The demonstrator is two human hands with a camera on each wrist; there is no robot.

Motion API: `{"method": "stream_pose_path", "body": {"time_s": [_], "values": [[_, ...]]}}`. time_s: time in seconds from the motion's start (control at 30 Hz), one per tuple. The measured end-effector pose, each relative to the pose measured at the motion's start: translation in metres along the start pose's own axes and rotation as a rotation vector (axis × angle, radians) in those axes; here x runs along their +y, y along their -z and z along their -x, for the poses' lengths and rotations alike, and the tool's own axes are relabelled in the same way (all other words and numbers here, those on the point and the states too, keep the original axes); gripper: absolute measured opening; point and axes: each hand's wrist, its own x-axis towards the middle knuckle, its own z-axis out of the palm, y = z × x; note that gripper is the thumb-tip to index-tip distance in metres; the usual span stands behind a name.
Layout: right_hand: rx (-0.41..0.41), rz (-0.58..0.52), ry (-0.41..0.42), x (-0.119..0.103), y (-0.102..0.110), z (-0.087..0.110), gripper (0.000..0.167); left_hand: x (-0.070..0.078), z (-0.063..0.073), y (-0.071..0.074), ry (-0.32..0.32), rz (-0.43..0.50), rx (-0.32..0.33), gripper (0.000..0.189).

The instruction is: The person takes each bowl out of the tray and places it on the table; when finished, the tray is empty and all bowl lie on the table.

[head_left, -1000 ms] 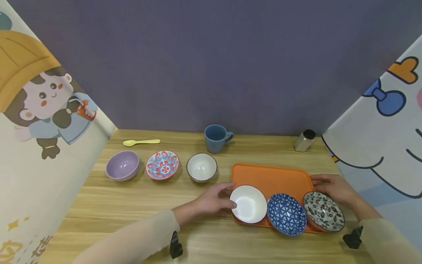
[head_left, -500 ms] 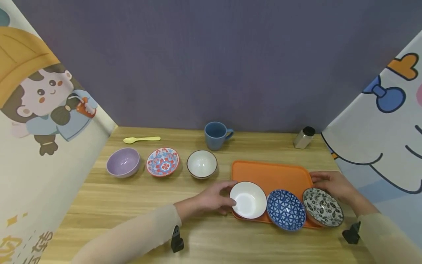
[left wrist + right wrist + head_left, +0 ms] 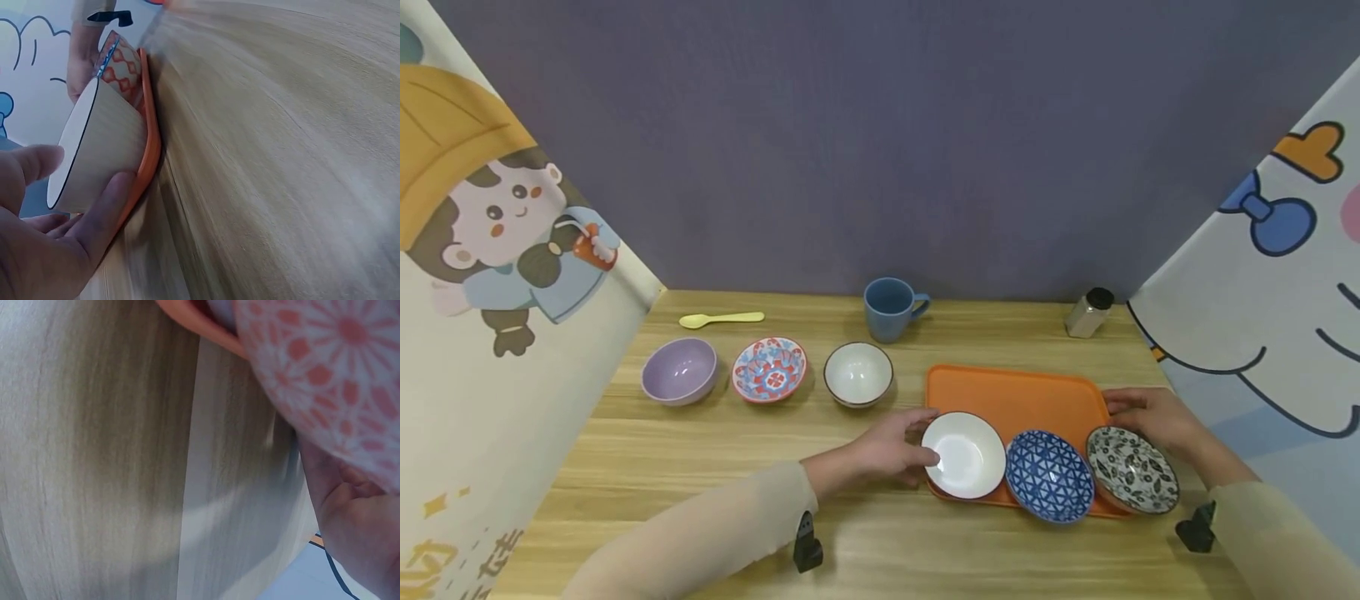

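Note:
My left hand [image 3: 891,446] grips the white bowl [image 3: 964,467] at its left side. In the left wrist view one digit lies at the dark rim and another along the outer wall. The bowl stands on the left part of an orange tray [image 3: 1007,392]. Beside it sits a blue triangle-patterned bowl [image 3: 1051,492], then a black-and-white leaf-patterned bowl [image 3: 1131,471], tilted over the tray's right side. My right hand [image 3: 1161,421] has its fingers at the tray's right edge, behind the leaf-patterned bowl; I cannot tell what they hold. The right wrist view shows orange flowers on a bowl's outside [image 3: 331,381].
Left of the tray stand a small white bowl [image 3: 858,375], a red-and-blue patterned bowl [image 3: 769,371] and a purple bowl [image 3: 680,372]. Farther back are a yellow spoon [image 3: 722,319], a blue mug [image 3: 889,312] and a black-capped jar [image 3: 1088,314], before a dark wall [image 3: 880,150].

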Motion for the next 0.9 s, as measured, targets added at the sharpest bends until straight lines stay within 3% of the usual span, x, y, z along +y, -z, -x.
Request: {"method": "stream_pose_path", "body": {"time_s": [0.23,0.53,0.9], "values": [[-0.008,-0.005,0.008,-0.0002,-0.0005,0.0012,0.056,0.0046,-0.0008,-0.0046,0.009,-0.047,0.048,0.055],[-0.008,-0.005,0.015,0.0019,-0.0003,0.0018,0.054,0.0068,0.0009,-0.0043,0.070,0.018,0.066,0.057],[0.015,0.021,0.024,-0.0005,0.0002,0.0017,0.052,0.0087,-0.0016,-0.0007,0.064,0.033,0.081,0.051]]}}
